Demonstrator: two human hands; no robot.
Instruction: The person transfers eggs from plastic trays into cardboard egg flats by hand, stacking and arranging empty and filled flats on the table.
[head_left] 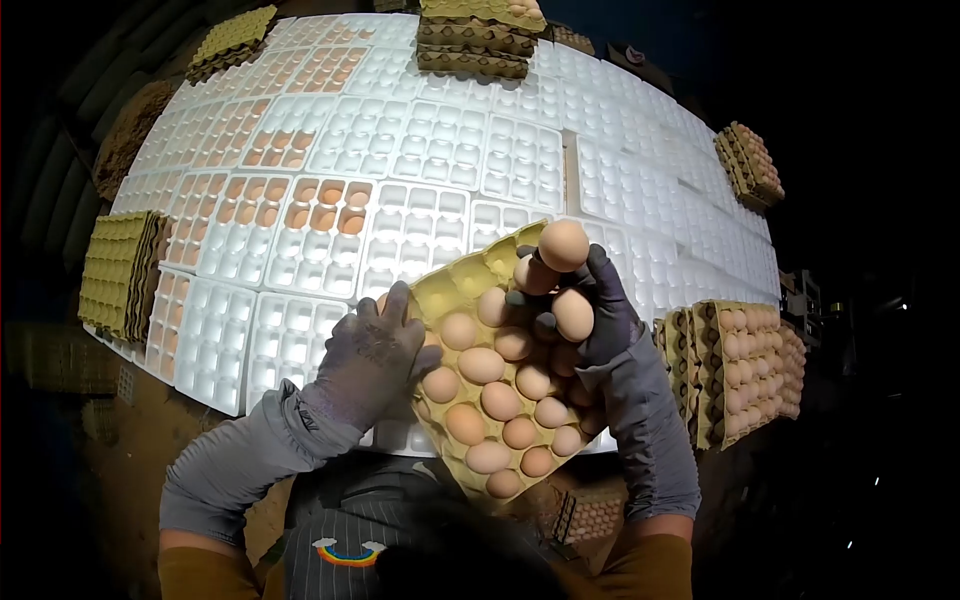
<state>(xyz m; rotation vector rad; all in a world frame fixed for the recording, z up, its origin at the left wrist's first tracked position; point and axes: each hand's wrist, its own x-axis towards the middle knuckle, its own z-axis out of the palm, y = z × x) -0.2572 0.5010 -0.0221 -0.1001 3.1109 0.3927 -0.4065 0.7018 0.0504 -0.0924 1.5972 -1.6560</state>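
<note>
A yellow egg tray (468,284) is tilted in front of me, its upper row of cups bare and the rest filled with brown eggs (482,366). My left hand (365,350), in a grey glove, grips the tray's left edge; a partly hidden egg shows by its fingers. Over the tray's upper right, my right hand (610,310), also gloved, has its fingers curled around 3 eggs: a top egg (563,245), one behind it (534,276) and a lower one (573,315). The tray's underside is out of sight.
White moulded trays (410,220) cover the table, some at left holding brown eggs (328,205). Stacked egg trays stand at the left edge (118,275), the back (475,45) and the right (750,370). More filled trays (590,515) sit low beside my body.
</note>
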